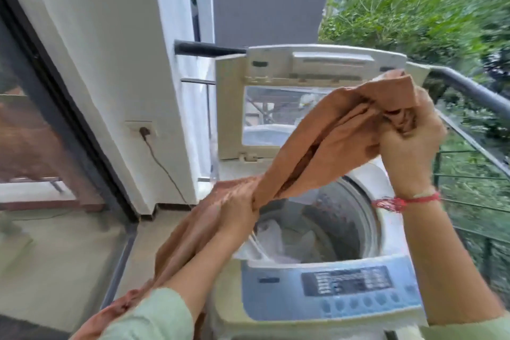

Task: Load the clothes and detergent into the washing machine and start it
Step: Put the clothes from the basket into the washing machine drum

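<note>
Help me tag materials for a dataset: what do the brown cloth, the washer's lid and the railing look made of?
Brown cloth: soft matte fabric, perhaps cotton; it drapes in creased folds.
Lid: dull off-white moulded plastic frame around a see-through pane, glass or plastic.
Railing: dark round tube with slight sheen, likely painted metal.

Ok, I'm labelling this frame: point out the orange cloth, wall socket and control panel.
orange cloth [339, 121], head view, stretched middle fold
wall socket [134, 127], head view, white faceplate
control panel [346, 281], head view, dark display

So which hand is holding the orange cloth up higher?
The right hand, the one with the red wrist thread; the left hand grips the cloth lower.
</note>
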### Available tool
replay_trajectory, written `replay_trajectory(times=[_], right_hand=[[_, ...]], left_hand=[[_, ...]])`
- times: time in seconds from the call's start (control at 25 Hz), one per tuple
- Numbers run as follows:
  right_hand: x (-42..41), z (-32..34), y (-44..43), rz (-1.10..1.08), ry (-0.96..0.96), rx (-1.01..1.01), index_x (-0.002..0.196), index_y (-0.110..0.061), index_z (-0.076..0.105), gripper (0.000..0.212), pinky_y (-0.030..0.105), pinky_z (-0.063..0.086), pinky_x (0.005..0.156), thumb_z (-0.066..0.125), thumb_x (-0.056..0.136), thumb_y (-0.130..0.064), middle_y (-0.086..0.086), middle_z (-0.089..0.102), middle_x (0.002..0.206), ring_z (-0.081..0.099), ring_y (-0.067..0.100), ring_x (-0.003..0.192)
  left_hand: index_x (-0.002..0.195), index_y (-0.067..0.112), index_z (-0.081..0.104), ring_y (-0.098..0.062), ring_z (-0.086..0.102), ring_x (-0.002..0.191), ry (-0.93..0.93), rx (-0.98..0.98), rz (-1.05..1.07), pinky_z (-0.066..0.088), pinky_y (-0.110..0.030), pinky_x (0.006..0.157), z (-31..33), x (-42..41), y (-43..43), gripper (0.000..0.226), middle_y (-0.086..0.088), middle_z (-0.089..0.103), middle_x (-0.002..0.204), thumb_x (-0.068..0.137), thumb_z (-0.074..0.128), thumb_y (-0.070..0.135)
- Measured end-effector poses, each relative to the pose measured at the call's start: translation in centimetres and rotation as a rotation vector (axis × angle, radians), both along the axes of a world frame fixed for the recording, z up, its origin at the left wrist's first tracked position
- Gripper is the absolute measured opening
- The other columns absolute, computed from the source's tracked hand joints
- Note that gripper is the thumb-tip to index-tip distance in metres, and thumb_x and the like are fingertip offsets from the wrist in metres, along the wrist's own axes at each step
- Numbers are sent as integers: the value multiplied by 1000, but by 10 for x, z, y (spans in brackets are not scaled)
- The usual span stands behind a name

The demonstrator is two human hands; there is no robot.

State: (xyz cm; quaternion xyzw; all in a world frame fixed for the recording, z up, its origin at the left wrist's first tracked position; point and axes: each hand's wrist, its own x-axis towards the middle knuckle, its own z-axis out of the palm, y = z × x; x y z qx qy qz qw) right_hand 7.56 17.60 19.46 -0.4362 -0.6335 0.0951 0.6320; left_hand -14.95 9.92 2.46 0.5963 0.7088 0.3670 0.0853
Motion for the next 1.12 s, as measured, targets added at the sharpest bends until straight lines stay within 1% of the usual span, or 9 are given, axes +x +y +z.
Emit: replay_trajectory(times=[0.2,0.32,0.4,0.52,0.68,0.76,0.84,0.96,1.12], right_hand=[[71,-119,56,218,-716,-622,116,-25,58,53,34,46,91,69,67,-8,5,65,108,59,29,105],[52,-164,64,392,-1304,-1106,140,-15,36,74,34,36,102,72,77,-30,14,43,137,43,34,126],[14,-167,58,518,-1337,-1010,143,-14,34,71,31,34,103,67,84,-36,16,42,138,42,31,127],[-67,-150,30,740,-1112,-753,146,-19,27,83,34,28,110,69,80,-45,14,32,147,32,28,136],[-190,-163,-19,772,-1422,-565,150,-24,-3,124,64,6,112,70,60,-70,10,-5,159,-4,34,145],[-223,-166,-43,710,-1615,-622,150,-13,4,122,65,12,110,71,63,-65,13,-1,158,-3,36,145],[-234,-193,-46,763,-1665,-701,141,-6,35,81,46,38,104,69,78,-44,15,33,147,25,35,138],[-232,-214,-50,725,-1810,-633,105,-34,59,56,65,42,83,69,51,-47,-4,56,96,56,33,103],[-186,-175,-57,709,-1287,-292,105,-28,54,49,34,48,70,65,63,-52,-11,52,102,58,17,88]], left_hand=[[123,29,52,-26,52,117,412,-688,-163,36,-39,97,-26,39,37,45,-1,59,125,78,60,33],[130,29,47,-24,47,122,111,-784,-358,35,-43,104,-38,35,22,62,0,52,132,74,66,48],[125,26,55,-22,53,115,-172,-402,-261,39,-31,98,-27,12,5,46,-1,57,125,80,59,34],[130,23,49,-25,43,128,-12,-114,-38,30,-31,107,-31,-58,-36,60,-6,51,134,70,46,27],[143,30,-28,-28,-20,142,134,-944,71,1,-50,114,-75,-129,-92,140,-3,-28,152,55,80,47],[137,28,-37,-27,-26,140,157,-976,20,-5,-53,114,-98,-129,-95,149,-4,-34,150,51,83,49],[135,29,-39,-26,-21,142,101,-886,32,-3,-55,115,-111,-124,-87,139,-6,-28,153,61,78,45],[147,34,-13,-24,15,144,-104,-733,107,16,-51,114,-115,-106,-81,112,-5,15,157,70,68,45],[129,37,51,-31,64,89,-156,-233,244,43,-31,69,-77,-85,-89,61,-2,67,97,69,55,44]])
